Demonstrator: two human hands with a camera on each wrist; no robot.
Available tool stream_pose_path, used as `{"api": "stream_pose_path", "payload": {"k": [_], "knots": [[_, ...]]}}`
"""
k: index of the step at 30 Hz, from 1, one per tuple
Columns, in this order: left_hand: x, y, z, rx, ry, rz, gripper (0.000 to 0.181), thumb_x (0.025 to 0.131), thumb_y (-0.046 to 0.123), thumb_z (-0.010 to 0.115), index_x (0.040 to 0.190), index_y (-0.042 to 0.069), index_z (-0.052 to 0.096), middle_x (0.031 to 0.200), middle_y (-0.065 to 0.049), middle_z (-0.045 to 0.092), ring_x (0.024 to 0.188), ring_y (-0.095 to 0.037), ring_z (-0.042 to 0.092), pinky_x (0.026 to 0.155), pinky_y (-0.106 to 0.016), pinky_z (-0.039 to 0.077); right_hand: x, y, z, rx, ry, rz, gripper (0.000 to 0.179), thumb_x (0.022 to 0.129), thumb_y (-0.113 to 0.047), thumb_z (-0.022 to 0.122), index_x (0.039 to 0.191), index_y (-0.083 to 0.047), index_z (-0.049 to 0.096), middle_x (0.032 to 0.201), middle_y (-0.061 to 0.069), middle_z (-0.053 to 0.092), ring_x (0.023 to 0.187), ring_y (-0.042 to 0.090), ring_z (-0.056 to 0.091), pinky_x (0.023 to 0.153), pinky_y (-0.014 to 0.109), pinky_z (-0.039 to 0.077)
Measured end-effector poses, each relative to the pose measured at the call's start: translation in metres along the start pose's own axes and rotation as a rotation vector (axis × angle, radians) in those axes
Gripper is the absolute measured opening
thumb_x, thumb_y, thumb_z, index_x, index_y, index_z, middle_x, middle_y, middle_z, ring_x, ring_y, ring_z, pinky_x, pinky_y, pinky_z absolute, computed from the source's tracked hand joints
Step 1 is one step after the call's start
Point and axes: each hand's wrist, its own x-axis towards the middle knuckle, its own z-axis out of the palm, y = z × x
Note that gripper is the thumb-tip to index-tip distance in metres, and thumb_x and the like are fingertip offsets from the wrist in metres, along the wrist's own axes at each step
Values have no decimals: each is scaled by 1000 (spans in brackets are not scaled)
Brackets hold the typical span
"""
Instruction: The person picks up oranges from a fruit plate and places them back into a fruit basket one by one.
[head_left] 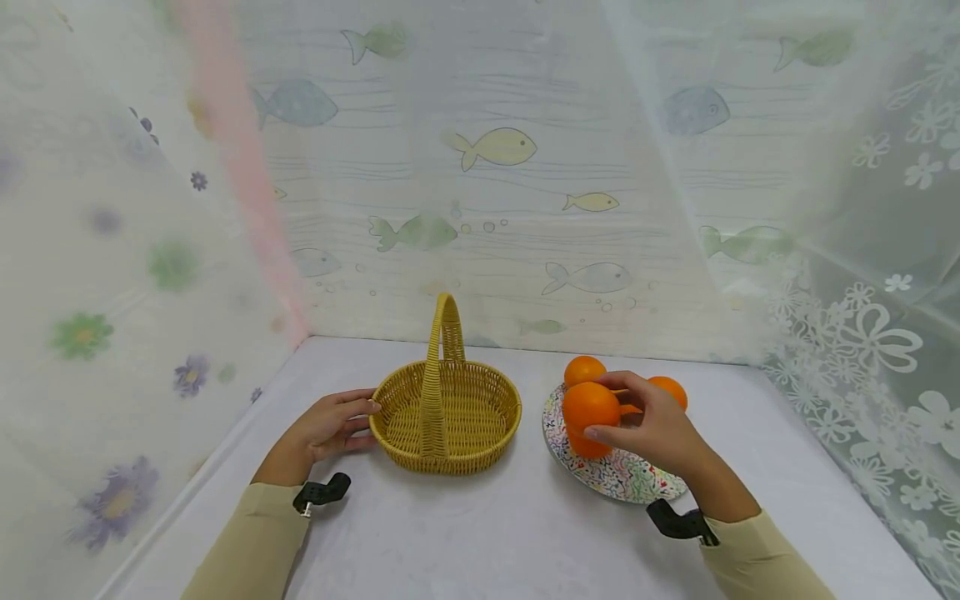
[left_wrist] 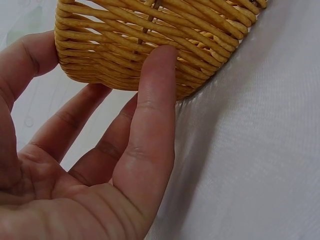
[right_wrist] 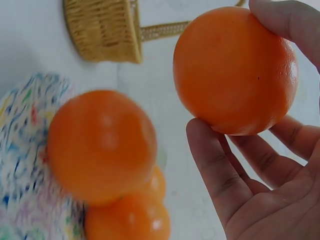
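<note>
A yellow wicker basket (head_left: 483, 458) with a tall arched handle stands on the table at middle left. My left hand (head_left: 337, 429) steadies its left side, relaxed fingertips touching the woven wall (left_wrist: 115, 65) near the rim. In my right hand (head_left: 660, 429), an orange (head_left: 591, 406) is pinched between thumb and fingers, lifted above the patterned plate (head_left: 637, 487). The right wrist view shows this orange (right_wrist: 235, 70) clear of the others. Beneath and behind it lie several more oranges, among them one at the back (head_left: 583, 369) and one at the right (head_left: 669, 390), partly hidden by the hand.
A white cloth covers the table (head_left: 480, 542). Behind it hangs a pale curtain (head_left: 525, 275) printed with fish, and flowered sheer fabric (head_left: 870, 358) closes off the right side. The basket's upright handle (head_left: 432, 375) arches over its middle.
</note>
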Motion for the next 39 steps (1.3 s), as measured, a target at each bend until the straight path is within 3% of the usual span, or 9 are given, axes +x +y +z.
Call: {"api": "stream_pose_path", "payload": {"k": [7, 12, 19, 26, 39], "knots": [[-2, 1, 1, 15, 2, 0, 67, 97, 18, 74, 155, 5, 44, 134, -8, 64, 109, -19, 70, 89, -44, 62, 24, -9, 21, 58, -24, 27, 65, 78, -40, 92, 133, -27, 61, 126, 2, 68, 111, 27, 68, 90, 39, 62], [-1, 1, 2, 28, 1, 0, 66, 97, 19, 73, 155, 6, 45, 135, -9, 64, 110, -19, 70, 90, -44, 62, 39, -16, 34, 42, -41, 24, 68, 76, -47, 92, 133, -30, 61, 128, -1, 66, 115, 28, 66, 94, 41, 60], [-1, 0, 0, 29, -21, 11, 66, 99, 20, 71, 156, 5, 42, 136, -7, 63, 112, -19, 69, 91, -44, 62, 60, -27, 61, 47, -77, 17, 71, 75, -50, 92, 135, -30, 59, 129, -4, 64, 111, 25, 66, 89, 39, 62], [-3, 0, 2, 28, -4, 4, 67, 97, 20, 73, 156, 6, 44, 137, -9, 63, 113, -20, 69, 92, -45, 61, 74, -35, 88, 0, -107, -1, 70, 73, -50, 93, 132, -31, 61, 125, -11, 65, 111, 19, 65, 87, 35, 61], [-1, 0, 0, 33, -16, 6, 67, 99, 21, 71, 157, 6, 41, 136, -7, 63, 110, -18, 70, 91, -44, 62, 92, -43, 118, -157, -209, -68, 65, 78, -47, 90, 130, -23, 59, 122, -6, 66, 107, 15, 64, 90, 35, 58]]}}
